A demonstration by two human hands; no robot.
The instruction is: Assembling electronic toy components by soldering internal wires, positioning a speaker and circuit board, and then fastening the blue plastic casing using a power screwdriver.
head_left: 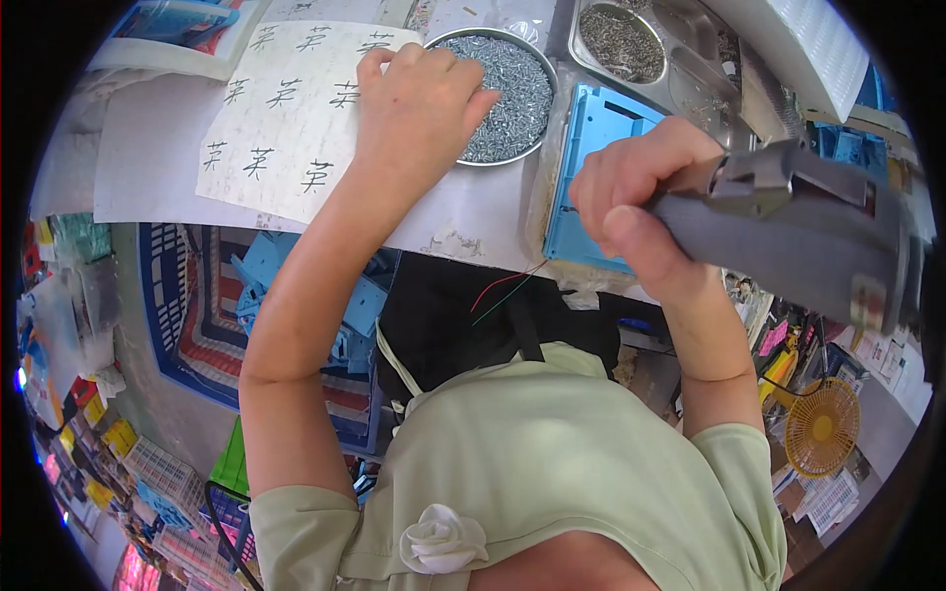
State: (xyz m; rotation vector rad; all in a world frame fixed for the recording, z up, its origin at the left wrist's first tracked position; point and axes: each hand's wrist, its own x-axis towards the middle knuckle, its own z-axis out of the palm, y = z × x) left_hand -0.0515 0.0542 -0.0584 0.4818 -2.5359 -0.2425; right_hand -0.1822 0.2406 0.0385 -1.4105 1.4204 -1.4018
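Observation:
At the round metal dish of small silvery screws (517, 94), my left hand (419, 103) has its fingers curled over the left rim. The fingertips are hidden, so whether they pinch a screw does not show. My right hand (641, 192) is wrapped round a grey power screwdriver (788, 222) with a metal clip on its body, close to the camera. Its tip is out of sight behind the hand. Beneath that hand lies a blue plastic housing (591, 128) on the table. A red and a green wire (498, 286) hang over the table edge beside it.
A sheet with handwritten characters (286, 118) lies left of the dish. Behind the housing, a metal compartment tray (670, 84) holds small hardware. Below the table, a dark blue basket (163, 325) contains blue plastic parts. A yellow fan (823, 426) stands at right.

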